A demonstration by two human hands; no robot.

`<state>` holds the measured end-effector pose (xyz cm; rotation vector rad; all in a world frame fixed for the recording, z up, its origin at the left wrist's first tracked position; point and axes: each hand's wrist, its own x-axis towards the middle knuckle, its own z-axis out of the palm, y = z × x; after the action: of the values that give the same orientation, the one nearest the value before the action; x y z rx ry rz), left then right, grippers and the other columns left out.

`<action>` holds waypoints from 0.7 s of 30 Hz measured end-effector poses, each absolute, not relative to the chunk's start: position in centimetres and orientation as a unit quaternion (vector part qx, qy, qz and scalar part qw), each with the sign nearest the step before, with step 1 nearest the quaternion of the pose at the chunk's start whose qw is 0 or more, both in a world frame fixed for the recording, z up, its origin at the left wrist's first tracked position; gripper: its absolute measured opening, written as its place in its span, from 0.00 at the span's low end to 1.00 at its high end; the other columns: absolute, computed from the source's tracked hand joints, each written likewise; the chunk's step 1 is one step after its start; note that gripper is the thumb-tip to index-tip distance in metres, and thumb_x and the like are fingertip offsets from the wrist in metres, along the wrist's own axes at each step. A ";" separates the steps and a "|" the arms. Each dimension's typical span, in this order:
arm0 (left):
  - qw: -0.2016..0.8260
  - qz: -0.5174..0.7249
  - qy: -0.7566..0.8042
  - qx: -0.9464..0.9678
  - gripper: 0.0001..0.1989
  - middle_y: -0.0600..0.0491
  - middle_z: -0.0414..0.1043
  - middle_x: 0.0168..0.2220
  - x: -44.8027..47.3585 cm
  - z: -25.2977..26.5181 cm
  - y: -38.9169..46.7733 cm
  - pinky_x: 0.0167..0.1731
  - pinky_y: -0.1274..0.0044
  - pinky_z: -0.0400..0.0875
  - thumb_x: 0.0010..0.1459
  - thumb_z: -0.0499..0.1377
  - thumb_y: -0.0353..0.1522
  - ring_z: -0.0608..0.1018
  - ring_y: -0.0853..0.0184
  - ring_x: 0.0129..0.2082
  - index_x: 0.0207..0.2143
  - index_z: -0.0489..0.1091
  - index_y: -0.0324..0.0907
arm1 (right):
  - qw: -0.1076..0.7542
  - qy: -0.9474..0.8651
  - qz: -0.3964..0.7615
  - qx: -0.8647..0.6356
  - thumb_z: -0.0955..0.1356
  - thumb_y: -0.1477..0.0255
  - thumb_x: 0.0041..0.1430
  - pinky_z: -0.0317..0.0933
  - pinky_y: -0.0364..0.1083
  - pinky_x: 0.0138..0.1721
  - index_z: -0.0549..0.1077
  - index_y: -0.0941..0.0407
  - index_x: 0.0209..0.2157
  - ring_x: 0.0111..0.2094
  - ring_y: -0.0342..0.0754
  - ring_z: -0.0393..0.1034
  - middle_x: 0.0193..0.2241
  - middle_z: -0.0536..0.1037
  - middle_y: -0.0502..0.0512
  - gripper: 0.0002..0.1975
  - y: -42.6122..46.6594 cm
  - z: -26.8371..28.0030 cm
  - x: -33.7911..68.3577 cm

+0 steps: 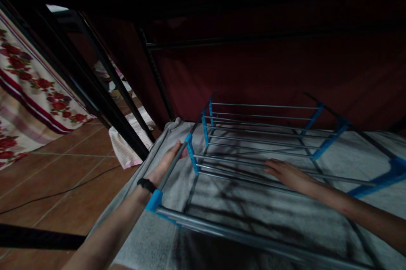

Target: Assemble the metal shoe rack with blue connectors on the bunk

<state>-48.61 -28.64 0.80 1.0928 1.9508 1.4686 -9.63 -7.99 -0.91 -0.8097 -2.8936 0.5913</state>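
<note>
A: Start with the grip at the left hand (167, 161).
B: Closed round a smooth, cylindrical metal tube along the side of the rack (192, 155), just beside a blue plastic joint. Black band (146, 185) round the wrist.
A: And at the right hand (287, 173)?
B: Draped over a slim metal rod midway across the same rack, fingers bent. Cannot tell how tightly closed.
A: Describe what lies between those 2.
B: Parallel grey tubes, long and round, in tiers, joined by angular blue brackets. Rests on grey cloth (139, 244), matte, rumpled at the edge, streaked with shadow.
A: Go further out.
B: Behind, a flat dark red panel (269, 67). To the left, a straight black post (127, 131), with a crumpled, finely ribbed white cloth (122, 147) near its foot, spread on square brown floor tiles (85, 177). Across those, a thin dark cable (72, 188). Farthest left, draped fabric (58, 103) with red roses and stripes.
</note>
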 end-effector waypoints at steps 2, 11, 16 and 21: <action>0.296 0.532 0.681 0.407 0.32 0.46 0.78 0.36 -47.0 -1.2 -27.8 0.41 0.69 0.75 0.66 0.38 0.54 0.79 0.59 0.39 0.38 0.70 0.39 | 0.044 -0.943 0.197 -0.264 0.57 0.61 0.68 0.67 0.54 0.53 0.77 0.53 0.47 0.50 0.58 0.74 0.47 0.79 0.61 0.21 -8.0 -0.8 -9.7; 0.426 0.566 0.606 0.362 0.37 0.47 0.74 0.22 -45.5 -2.0 -25.6 0.28 0.72 0.71 0.62 0.37 0.57 0.76 0.63 0.25 0.32 0.72 0.37 | 0.034 -0.937 0.209 -0.279 0.56 0.61 0.68 0.67 0.52 0.51 0.77 0.55 0.49 0.49 0.58 0.74 0.48 0.79 0.62 0.23 -8.6 -0.1 -9.8; 0.392 0.600 0.604 0.347 0.35 0.52 0.65 0.15 -44.9 -2.3 -25.3 0.23 0.76 0.63 0.62 0.39 0.55 0.68 0.68 0.18 0.28 0.72 0.37 | 0.035 -0.938 0.210 -0.274 0.55 0.60 0.69 0.66 0.54 0.53 0.76 0.57 0.50 0.51 0.59 0.74 0.50 0.78 0.64 0.25 -8.3 -0.5 -9.8; 0.362 0.633 0.606 0.317 0.31 0.54 0.62 0.15 -44.1 -2.6 -25.1 0.21 0.78 0.58 0.63 0.43 0.52 0.63 0.71 0.16 0.24 0.71 0.39 | 0.042 -0.935 0.218 -0.275 0.54 0.59 0.69 0.65 0.55 0.55 0.74 0.59 0.52 0.52 0.59 0.73 0.52 0.76 0.65 0.27 -8.1 -0.7 -9.4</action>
<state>-44.07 -25.12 -2.59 0.8164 1.5615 1.6313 -9.43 -8.12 -0.71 -0.8411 -2.8635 0.6680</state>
